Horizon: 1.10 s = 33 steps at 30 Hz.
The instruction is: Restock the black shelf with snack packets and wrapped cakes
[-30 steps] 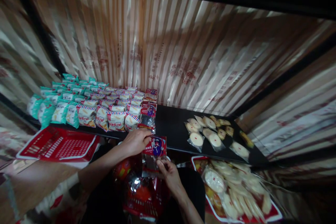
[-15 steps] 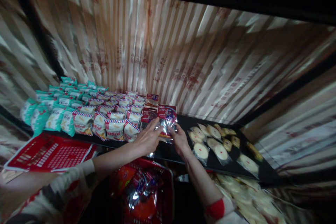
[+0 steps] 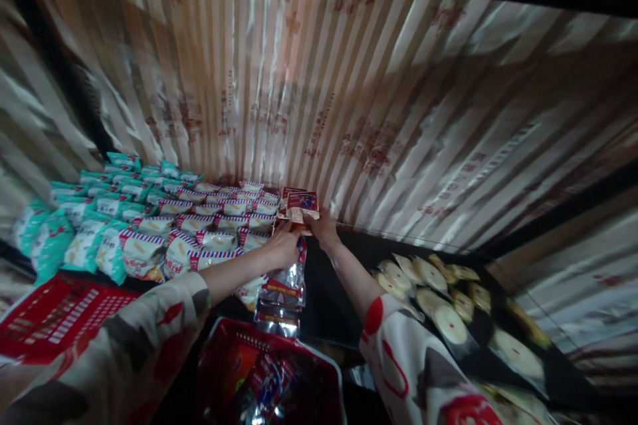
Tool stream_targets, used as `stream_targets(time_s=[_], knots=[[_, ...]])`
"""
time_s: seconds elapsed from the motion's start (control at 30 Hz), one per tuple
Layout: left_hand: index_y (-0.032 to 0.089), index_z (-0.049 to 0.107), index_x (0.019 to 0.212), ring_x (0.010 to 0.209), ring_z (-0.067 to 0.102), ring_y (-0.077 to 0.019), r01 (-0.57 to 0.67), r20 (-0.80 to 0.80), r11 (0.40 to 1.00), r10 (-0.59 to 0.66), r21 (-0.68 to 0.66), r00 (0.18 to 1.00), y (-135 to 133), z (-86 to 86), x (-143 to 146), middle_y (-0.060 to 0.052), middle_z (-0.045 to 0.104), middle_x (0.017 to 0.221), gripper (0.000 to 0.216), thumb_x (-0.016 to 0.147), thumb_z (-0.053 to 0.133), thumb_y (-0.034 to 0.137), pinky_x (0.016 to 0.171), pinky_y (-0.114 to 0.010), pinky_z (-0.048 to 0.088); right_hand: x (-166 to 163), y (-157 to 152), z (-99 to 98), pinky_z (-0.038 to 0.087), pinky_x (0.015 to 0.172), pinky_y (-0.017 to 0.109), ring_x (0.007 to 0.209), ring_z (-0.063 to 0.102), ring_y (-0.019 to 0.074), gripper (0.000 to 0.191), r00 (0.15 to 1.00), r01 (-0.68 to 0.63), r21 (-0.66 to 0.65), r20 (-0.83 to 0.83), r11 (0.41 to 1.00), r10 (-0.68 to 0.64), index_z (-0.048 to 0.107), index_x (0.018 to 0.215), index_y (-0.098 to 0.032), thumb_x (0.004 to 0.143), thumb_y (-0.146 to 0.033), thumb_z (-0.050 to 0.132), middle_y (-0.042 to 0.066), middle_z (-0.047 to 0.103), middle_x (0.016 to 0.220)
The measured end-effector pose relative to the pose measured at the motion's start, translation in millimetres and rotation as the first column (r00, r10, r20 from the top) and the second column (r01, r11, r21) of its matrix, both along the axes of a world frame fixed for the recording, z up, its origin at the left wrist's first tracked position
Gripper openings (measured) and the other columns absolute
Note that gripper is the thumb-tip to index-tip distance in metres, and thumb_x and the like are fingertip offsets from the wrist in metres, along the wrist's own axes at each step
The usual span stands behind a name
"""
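At the back of the black shelf (image 3: 343, 279), a red snack packet (image 3: 302, 202) lies tilted over similar red packets. My right hand (image 3: 325, 231) pinches its lower right edge, thumb on top. My left hand (image 3: 285, 247) is closed at the packet's lower left edge, with its fingertips partly hidden. Below my left hand, a row of shiny red-and-silver packets (image 3: 282, 295) runs toward the shelf's front. Bags with red-and-blue striped edges (image 3: 234, 206) stand in rows just left of it.
Teal-and-white bags (image 3: 100, 232) fill the shelf's left end. Round pale items in clear wrappers (image 3: 448, 322) lie at the right. A red basket (image 3: 333, 372) with shiny packets stands below the front edge; another red basket (image 3: 50, 319) is at the left. A striped curtain (image 3: 299, 80) hangs behind.
Both hands have reached farther back with the red packet, from the shelf's middle to near the curtain. The packet now lies flatter, and the row of packets in front shows more. The view has shifted.
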State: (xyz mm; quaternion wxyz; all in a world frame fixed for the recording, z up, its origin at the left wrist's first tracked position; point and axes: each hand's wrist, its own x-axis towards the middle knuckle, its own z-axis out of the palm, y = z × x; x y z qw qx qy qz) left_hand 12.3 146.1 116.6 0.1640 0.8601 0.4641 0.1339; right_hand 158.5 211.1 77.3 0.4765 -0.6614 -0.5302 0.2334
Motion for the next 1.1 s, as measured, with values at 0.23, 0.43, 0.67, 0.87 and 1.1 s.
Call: stream_targets(time_s=[0.23, 0.43, 0.67, 0.87, 1.1], knots=[[0.016, 0.053, 0.121, 0.120, 0.047, -0.0224, 0.001, 0.011, 1.000, -0.001, -0.017, 1.000, 24.9, -1.5, -1.2, -0.009, 0.054, 0.127, 0.045, 0.076, 0.046, 0.012, 0.105, -0.033, 0.035, -11.8, 19.2, 7.7, 0.043, 0.093, 0.028, 0.105, 0.059, 0.0191, 0.046, 0.936, -0.001, -0.107, 0.350, 0.994, 0.039, 0.051, 0.122, -0.013, 0.077, -0.020, 0.054, 0.010, 0.063, 0.115], [0.016, 0.058, 0.116, 0.118, 0.050, -0.0220, 0.003, -0.018, 0.999, -0.004, -0.048, 1.000, 35.0, -5.0, -1.2, -0.010, 0.057, 0.125, 0.042, 0.076, 0.047, 0.011, 0.103, -0.032, 0.036, -17.9, 22.4, 14.8, 0.044, 0.091, 0.030, 0.107, 0.059, 0.0227, 0.041, 0.845, 0.096, -0.259, 0.531, 0.961, 0.059, 0.055, 0.120, -0.013, 0.081, -0.022, 0.049, 0.013, 0.063, 0.115], [0.015, 0.059, 0.113, 0.117, 0.050, -0.0214, 0.011, -0.052, 0.999, -0.012, -0.033, 0.999, 37.5, -6.6, -1.6, -0.010, 0.058, 0.123, 0.038, 0.077, 0.048, 0.013, 0.104, -0.031, 0.034, -20.8, 22.3, 13.8, 0.046, 0.086, 0.032, 0.105, 0.060, 0.0239, 0.043, 0.822, 0.107, -0.332, 0.559, 0.937, 0.104, 0.053, 0.124, -0.017, 0.082, -0.026, 0.047, 0.012, 0.064, 0.112], [0.010, 0.059, 0.112, 0.115, 0.052, -0.0214, 0.009, -0.120, 1.000, -0.010, -0.009, 0.993, 41.7, -8.0, -2.3, -0.013, 0.060, 0.120, 0.036, 0.078, 0.046, 0.013, 0.102, -0.029, 0.035, -22.2, 17.8, 14.2, 0.046, 0.086, 0.035, 0.105, 0.059, 0.0243, 0.040, 0.799, 0.144, -0.377, 0.590, 0.915, 0.117, 0.055, 0.122, -0.024, 0.084, -0.031, 0.044, 0.009, 0.064, 0.113], [0.008, 0.062, 0.103, 0.111, 0.054, -0.0233, 0.011, -0.165, 1.000, -0.012, -0.009, 0.986, 44.6, -9.7, 0.1, -0.016, 0.062, 0.112, 0.030, 0.079, 0.047, 0.017, 0.101, -0.031, 0.035, -26.1, 13.3, 15.2, 0.047, 0.082, 0.037, 0.101, 0.060, 0.0256, 0.033, 0.770, 0.126, -0.334, 0.626, 0.934, 0.120, 0.065, 0.108, -0.025, 0.082, -0.032, 0.047, 0.011, 0.062, 0.112]])
